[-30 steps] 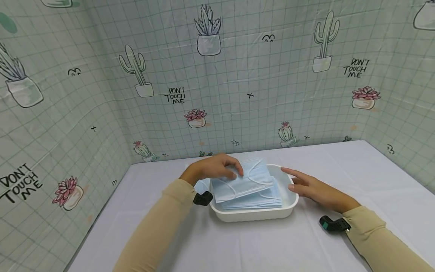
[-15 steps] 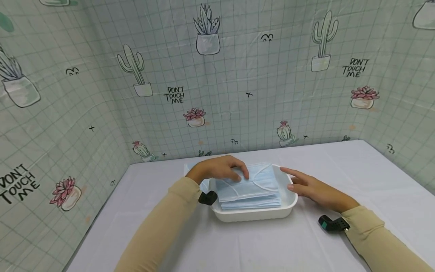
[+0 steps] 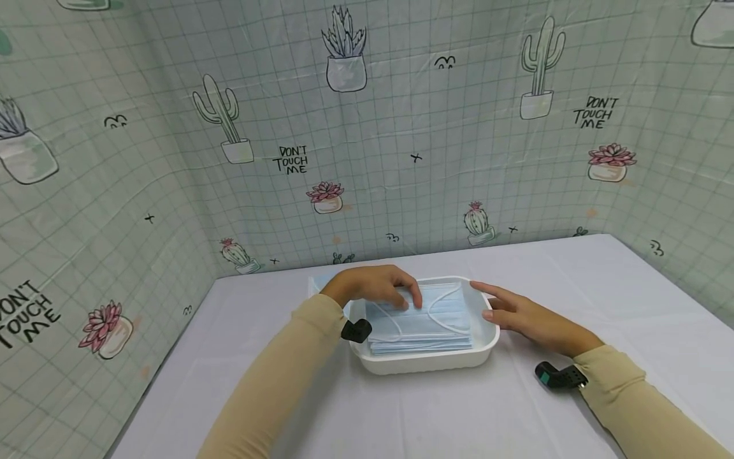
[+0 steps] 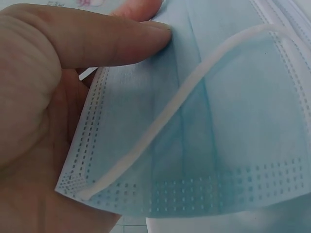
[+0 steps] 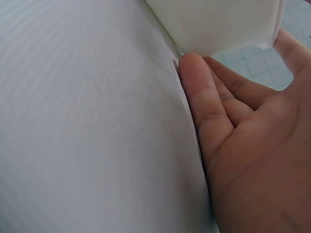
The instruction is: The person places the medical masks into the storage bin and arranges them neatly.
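Note:
Several light blue pleated face masks lie stacked in a white plastic tray, white ear loops on top. My left hand reaches over the stack's left side, holding the uppermost mask. In the left wrist view its thumb lies on the face of the mask, whose edge passes in front of the palm. My right hand is at the tray's right end, thumb and forefinger extended to the rim. The right wrist view shows its fingers low beside the outer wall of the tray.
Another pale blue piece shows left of the tray, mostly behind the left wrist. A white cloth covers the table. Grid-patterned fabric with printed cacti hangs behind and along both sides. Each wrist wears a black camera.
The upper masks, tilted over the stack a second ago, have come down flat and squared onto it. My left hand moved slightly right and down with them. My right hand stays at the tray.

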A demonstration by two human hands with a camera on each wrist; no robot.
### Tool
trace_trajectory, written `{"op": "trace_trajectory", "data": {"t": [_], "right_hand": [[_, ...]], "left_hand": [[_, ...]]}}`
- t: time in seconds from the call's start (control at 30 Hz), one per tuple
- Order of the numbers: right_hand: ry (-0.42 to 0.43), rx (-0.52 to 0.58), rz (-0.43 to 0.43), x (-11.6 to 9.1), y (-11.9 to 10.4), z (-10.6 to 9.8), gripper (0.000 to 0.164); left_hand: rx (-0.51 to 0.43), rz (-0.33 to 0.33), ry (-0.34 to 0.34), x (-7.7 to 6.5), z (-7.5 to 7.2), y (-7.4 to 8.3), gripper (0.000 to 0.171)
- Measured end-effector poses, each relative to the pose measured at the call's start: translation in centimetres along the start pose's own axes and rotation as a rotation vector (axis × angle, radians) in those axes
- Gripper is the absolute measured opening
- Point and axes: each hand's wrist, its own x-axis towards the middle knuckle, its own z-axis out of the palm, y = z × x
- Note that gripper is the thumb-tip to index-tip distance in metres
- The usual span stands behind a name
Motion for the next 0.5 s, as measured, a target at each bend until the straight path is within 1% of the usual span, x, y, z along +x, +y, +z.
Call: {"op": "trace_trajectory", "data": {"t": [0.13,0.23,0.37,0.43,0.5], "right_hand": [[0.004,-0.005,0.001,-0.04,-0.08,0.04,0.061],[0.002,-0.005,0.005,-0.05,-0.12,0.09,0.061],[-0.001,0.001,0.003,0.0,-0.14,0.13,0.061],[0.001,0.005,0.0,0.0,-0.16,0.14,0.061],[0.001,0.014,-0.002,-0.01,-0.14,0.14,0.062]], "left_hand": [[0.018,-0.012,0.011,0.11,0.21,-0.11,0.025],[0.086,-0.021,0.027,0.25,0.46,-0.11,0.025],[0.201,-0.045,0.05,0.24,0.73,0.13,0.022],[0.226,-0.058,0.065,0.14,0.7,0.24,0.021],[0.223,-0.067,0.081,-0.01,0.62,0.23,0.02]]}}
